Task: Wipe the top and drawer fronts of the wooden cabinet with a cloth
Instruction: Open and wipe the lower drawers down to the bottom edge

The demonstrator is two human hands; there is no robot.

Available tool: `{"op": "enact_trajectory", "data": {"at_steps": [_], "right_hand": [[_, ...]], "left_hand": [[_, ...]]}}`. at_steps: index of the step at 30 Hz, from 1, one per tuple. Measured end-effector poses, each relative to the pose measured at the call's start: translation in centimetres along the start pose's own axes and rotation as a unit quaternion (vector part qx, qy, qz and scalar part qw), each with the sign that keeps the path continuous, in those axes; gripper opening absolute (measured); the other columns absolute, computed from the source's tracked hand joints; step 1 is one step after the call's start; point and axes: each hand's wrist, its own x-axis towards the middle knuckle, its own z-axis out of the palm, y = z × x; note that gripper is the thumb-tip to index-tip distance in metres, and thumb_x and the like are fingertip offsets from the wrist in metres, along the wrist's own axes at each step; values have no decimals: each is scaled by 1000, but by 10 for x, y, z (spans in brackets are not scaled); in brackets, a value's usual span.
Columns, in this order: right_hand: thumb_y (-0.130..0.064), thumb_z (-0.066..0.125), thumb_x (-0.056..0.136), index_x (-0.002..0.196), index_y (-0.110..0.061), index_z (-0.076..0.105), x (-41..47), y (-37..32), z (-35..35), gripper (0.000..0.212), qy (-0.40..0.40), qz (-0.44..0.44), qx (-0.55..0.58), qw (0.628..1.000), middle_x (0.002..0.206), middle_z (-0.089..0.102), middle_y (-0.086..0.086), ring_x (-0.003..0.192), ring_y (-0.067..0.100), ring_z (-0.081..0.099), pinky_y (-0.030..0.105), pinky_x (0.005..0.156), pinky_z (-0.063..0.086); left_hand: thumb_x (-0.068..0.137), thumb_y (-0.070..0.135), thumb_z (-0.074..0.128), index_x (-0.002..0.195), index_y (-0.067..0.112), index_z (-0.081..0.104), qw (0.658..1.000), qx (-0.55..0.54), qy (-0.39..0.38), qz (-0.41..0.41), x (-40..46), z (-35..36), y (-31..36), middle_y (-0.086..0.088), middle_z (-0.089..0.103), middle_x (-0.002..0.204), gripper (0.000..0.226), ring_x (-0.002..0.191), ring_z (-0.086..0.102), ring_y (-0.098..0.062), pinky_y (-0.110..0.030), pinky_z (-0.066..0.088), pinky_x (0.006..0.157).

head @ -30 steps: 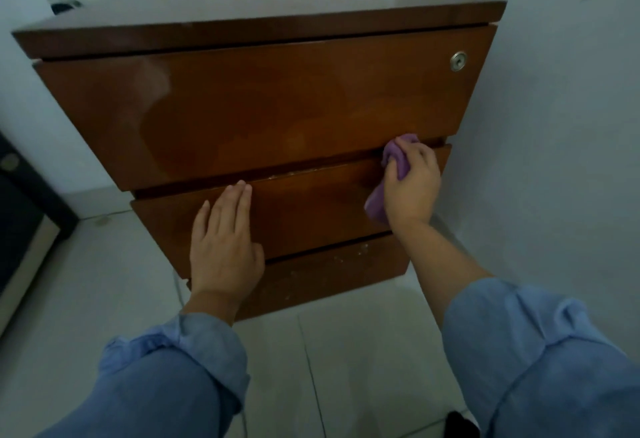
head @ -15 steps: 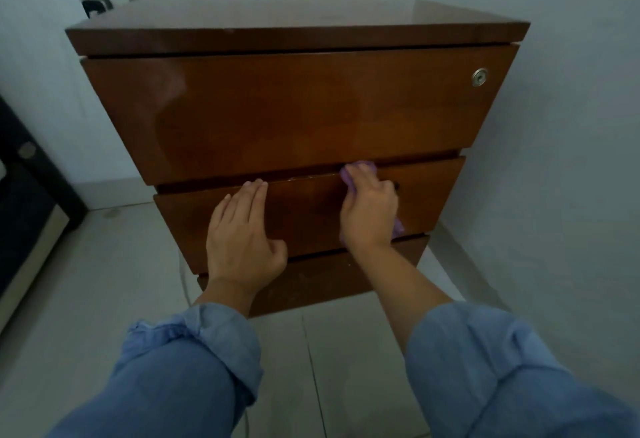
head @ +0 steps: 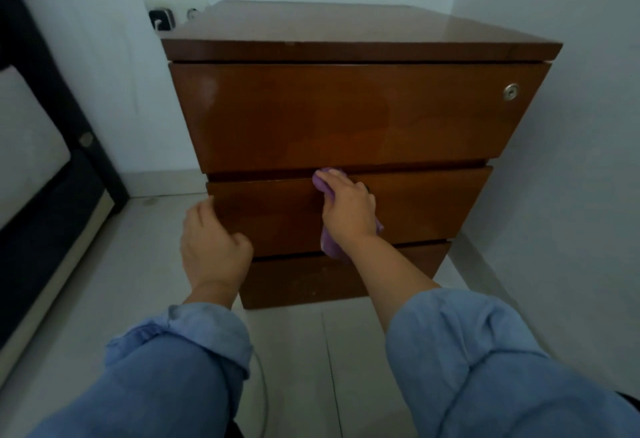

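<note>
The wooden cabinet [head: 346,119] has three drawer fronts and a glossy top [head: 346,27]. My right hand [head: 349,210] grips a purple cloth [head: 329,245] and presses it against the middle drawer front [head: 426,205], near its upper edge at about mid width. One end of the cloth sticks out above my fingers and the other hangs below my wrist. My left hand [head: 213,243] is at the left end of the same drawer, fingers loosely curled at its edge, holding nothing.
The cabinet stands in a corner, with a white wall [head: 561,160] close on its right and a wall socket with a plug [head: 162,18] behind its left side. A dark bed frame [head: 52,174] runs along the left. Pale floor tiles [head: 294,351] lie under my arms.
My right hand has slid the cloth leftward along the top edge of the middle drawer, from its right end to the middle. My left hand has shifted to the drawer's left end and curled its fingers.
</note>
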Motion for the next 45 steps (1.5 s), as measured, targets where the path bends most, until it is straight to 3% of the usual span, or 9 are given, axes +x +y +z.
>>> {"op": "enact_trajectory", "data": {"at_steps": [3,7,14,23,27,32,36,40,45], "right_hand": [[-18,39,99,137,-36,43,-1,-3,3,43,23,12,24,999,147,40,-12,117,27,45,37,96,33],[-16,40,97,137,-34,43,-4,-15,10,44,21,-5,18,1000,148,40,-11,117,26,46,37,98,33],[-10,42,95,137,-31,44,-5,-53,31,48,-6,-59,9,998,146,41,-10,115,26,46,38,98,32],[-7,45,91,137,-34,43,7,-104,52,53,-106,-103,15,989,145,42,-8,122,25,42,39,103,29],[-10,46,87,122,-49,51,6,-113,64,52,-161,-75,111,978,131,50,1,118,28,45,44,101,37],[-13,44,67,90,-65,55,-23,-42,57,58,-171,29,183,968,120,60,-4,113,22,54,46,100,44],[-5,46,77,114,-41,58,-45,47,39,54,-190,118,149,963,121,60,2,113,24,55,40,97,45],[-6,51,85,140,-20,39,-64,124,35,58,-203,205,99,952,131,53,10,121,28,52,28,93,40],[-23,54,73,124,-21,51,-70,174,44,51,-136,250,58,957,112,59,16,107,34,57,36,91,44]], "left_hand": [[79,17,62,146,11,28,996,-56,-13,-72,6,-2,-11,-12,38,145,76,132,38,-29,-43,34,106],[85,17,59,143,18,37,988,-134,-41,-67,14,0,-8,-6,45,140,62,127,44,-25,-32,34,96],[91,10,49,140,19,43,977,-194,-31,-80,18,-4,-16,-6,50,140,50,129,45,-23,-31,34,98],[83,-1,42,139,19,45,986,-126,-84,-75,21,-18,-31,-5,48,143,59,133,41,-21,-37,32,110],[86,5,43,140,19,44,984,-50,-109,-135,14,-31,-38,-7,47,143,56,131,43,-23,-38,35,106],[87,9,46,139,18,46,976,-19,-181,-117,2,-30,-39,-7,49,142,52,130,46,-25,-39,36,108],[91,18,49,140,14,44,954,17,-277,-113,-13,-5,-37,-9,48,142,50,130,45,-28,-37,36,107],[85,22,49,128,16,54,926,58,-369,-59,-33,38,-35,-11,54,132,43,117,53,-30,-41,44,100],[84,31,52,147,13,27,924,81,-372,-40,-51,92,-35,-9,30,151,70,136,33,-30,-48,34,108]]}}
